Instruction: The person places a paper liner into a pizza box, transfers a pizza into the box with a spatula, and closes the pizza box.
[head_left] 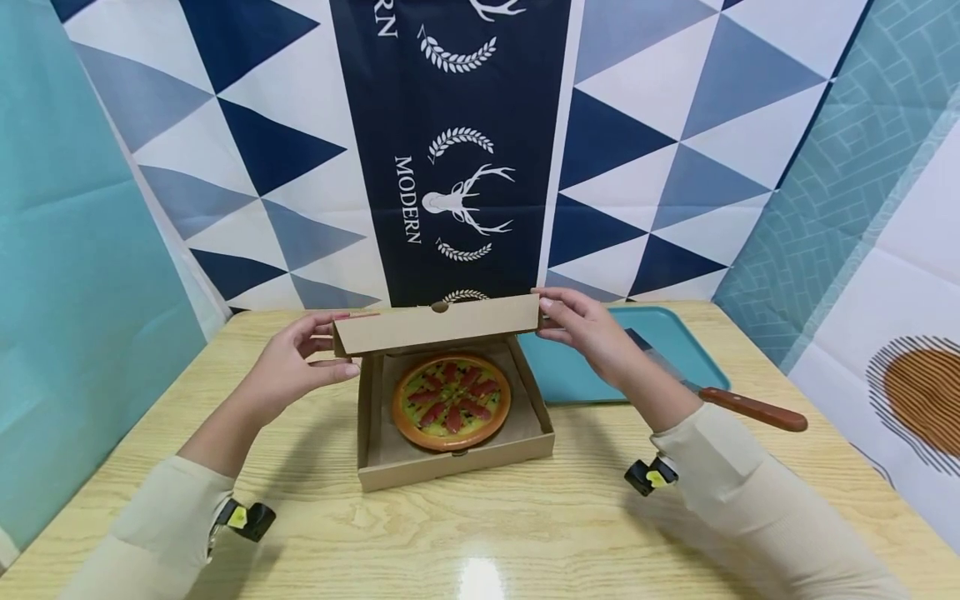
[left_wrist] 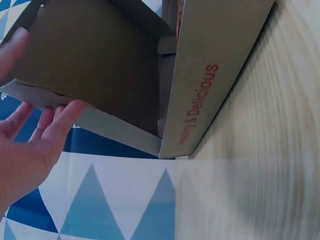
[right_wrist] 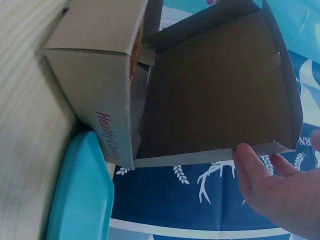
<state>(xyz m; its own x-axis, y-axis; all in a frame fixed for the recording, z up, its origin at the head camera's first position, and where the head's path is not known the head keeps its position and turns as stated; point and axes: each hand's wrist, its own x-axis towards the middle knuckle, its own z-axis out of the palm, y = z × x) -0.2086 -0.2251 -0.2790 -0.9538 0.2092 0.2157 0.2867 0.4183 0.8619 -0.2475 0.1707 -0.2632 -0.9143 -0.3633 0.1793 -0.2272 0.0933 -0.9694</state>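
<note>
A cardboard pizza box [head_left: 457, 471] stands on the table with its lid [head_left: 442, 327] raised and tilted. Inside lies a round pizza [head_left: 452, 402] with red toppings and an orange crust. At the lid's left side is my left hand [head_left: 288, 362]; its fairly straight fingers touch the side flap, and the thumb stands apart from them. My right hand [head_left: 581, 327] touches the lid's right side near the front corner. In the right wrist view, its fingertips [right_wrist: 245, 152] rest against the flap, with the thumb held away. Red lettering marks the box's side wall [left_wrist: 200, 100].
Right of the box, a teal tray [head_left: 570, 367] lies at the back of the table [head_left: 480, 542]. A pizza server [head_left: 750, 407] with a brown wooden handle rests across it, partly behind my right arm. Patterned fabric [head_left: 457, 108] hangs behind the table.
</note>
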